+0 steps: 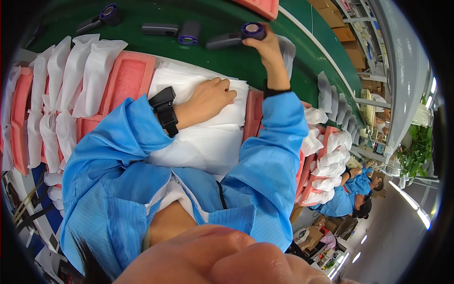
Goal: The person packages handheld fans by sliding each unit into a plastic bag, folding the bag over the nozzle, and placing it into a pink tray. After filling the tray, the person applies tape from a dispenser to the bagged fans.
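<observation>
My right hand (268,47) reaches forward over the green belt (208,64). Its fingers are closed round the round, purple-ringed head of a grey hair dryer (253,31), whose handle points left. My left hand (210,100), with a black device strapped at the wrist, rests on a stack of white packing bags (198,146) in front of me. Its fingers are curled down against the top bag, and the fingertips are partly hidden. Two more dryers lie on the belt further left: a nearer hair dryer (189,33) and a farther hair dryer (111,15).
Pink foam trays (127,75) holding white-wrapped items (80,57) stand at my left. More wrapped items (331,163) fill trays at my right. Grey-white pouches (326,94) line the belt's right side. Co-workers in blue (343,201) sit beyond, near shelves with cartons (352,52).
</observation>
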The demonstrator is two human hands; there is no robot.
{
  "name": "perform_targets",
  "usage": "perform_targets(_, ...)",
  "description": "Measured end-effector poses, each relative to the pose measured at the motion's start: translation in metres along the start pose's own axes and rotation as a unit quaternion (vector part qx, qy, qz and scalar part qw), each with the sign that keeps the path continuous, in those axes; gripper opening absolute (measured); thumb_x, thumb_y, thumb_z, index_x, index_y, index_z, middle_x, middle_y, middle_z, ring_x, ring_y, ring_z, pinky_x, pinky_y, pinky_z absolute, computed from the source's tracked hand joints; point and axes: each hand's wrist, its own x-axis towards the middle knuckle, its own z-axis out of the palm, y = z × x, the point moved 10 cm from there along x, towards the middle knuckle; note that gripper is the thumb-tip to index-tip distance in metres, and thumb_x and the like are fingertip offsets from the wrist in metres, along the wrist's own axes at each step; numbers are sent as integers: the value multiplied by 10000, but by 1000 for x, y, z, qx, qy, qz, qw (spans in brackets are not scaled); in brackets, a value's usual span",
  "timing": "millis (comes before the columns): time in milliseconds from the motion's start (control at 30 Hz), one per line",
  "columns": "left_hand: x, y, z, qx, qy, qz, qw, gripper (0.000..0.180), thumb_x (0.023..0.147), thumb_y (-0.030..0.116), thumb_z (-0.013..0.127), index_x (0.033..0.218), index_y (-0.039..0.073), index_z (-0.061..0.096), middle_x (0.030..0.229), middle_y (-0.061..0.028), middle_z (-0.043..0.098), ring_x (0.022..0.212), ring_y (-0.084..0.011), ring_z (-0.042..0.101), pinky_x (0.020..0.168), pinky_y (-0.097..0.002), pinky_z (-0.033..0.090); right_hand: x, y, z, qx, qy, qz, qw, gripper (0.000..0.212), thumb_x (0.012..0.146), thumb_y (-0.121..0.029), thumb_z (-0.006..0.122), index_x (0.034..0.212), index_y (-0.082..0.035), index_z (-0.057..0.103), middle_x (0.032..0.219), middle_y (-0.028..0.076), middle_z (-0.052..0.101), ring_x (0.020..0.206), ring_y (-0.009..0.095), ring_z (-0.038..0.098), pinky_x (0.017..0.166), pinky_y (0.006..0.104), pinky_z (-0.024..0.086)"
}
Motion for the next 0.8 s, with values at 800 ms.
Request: perform_targets(800, 2, 14, -11, 13, 11, 13, 1000, 168, 765, 232, 690, 826, 97, 611, 848, -62, 548, 796, -247, 544, 702, -363, 467, -135, -149, -17, -284, 160, -317, 891, 578, 538, 33, 781, 1073, -53, 579, 1050, 131, 603, 933, 288, 607, 814, 327, 497)
